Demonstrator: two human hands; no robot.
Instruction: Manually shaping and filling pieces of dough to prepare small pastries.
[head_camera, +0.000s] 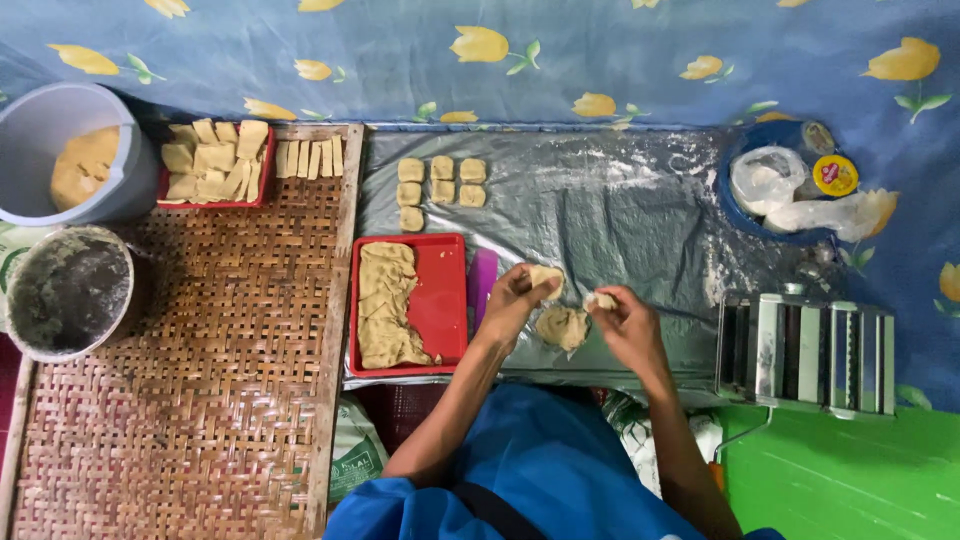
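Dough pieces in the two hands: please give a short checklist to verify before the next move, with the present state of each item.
1. Left hand holds a dough piece: ok.
2. Right hand pinches a smaller bit: ok.
3. Dough lump lies on the plastic sheet between the hands: ok.
4. Red tray has bare room on its right side: ok.
5. Sheet floured enough under the lump: cannot tell.

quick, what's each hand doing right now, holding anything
Left hand: closed on a larger dough piece.
Right hand: pinching a small dough bit above the dough lump.
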